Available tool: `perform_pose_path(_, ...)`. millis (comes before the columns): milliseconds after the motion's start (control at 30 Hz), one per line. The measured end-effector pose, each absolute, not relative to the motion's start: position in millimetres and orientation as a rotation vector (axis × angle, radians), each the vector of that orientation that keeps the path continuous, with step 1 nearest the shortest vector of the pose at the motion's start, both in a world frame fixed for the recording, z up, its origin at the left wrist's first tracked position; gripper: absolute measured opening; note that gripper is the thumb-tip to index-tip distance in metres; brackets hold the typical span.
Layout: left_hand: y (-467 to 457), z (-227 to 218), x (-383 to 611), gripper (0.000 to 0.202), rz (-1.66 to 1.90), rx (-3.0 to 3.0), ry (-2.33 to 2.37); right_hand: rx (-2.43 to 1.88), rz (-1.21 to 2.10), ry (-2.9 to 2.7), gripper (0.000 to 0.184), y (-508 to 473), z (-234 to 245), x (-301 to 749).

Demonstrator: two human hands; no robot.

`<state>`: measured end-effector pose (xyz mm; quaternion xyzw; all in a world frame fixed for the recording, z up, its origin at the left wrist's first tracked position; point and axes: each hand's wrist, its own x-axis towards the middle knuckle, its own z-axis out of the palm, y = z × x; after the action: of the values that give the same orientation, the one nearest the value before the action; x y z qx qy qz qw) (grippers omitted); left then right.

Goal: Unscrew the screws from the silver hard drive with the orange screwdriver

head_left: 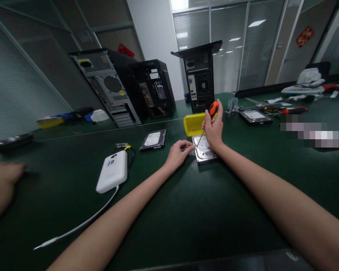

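Observation:
My right hand (214,130) is wrapped round the orange and black handle of a screwdriver (214,109), held at a slant with its shaft pointing down and left. The shaft's tip reaches the left edge of a silver hard drive (205,153), which lies flat on the green table. Beside that tip, my left hand (179,153) has its thumb and forefinger pinched together at the drive's edge; whatever is between them is too small to make out. Directly behind the drive stands a yellow open box (193,125), partly covered by my right hand.
A second hard drive (153,140) and a white power bank (113,171) with a cable lie left. Computer cases (199,75) stand behind. Another hard drive (255,116) and red-handled pliers (295,110) are right. Another person's hand (4,184) enters at far left.

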<state>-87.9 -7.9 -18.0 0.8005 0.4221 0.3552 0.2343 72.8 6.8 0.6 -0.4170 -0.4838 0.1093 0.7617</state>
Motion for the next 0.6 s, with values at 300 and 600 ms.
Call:
perform_pose_path(300,-12.7,-14.3,-87.7,0.014,1.067,2.317,1.202,-0.936,0.207,-1.047,0.061,9.8,-0.4,73.8)
perform_pose_path(600,-19.1,-6.5,-88.7,0.014,1.069,2.527,1.284,-0.944,0.221,-1.031,0.061,10.1,0.7,73.4)
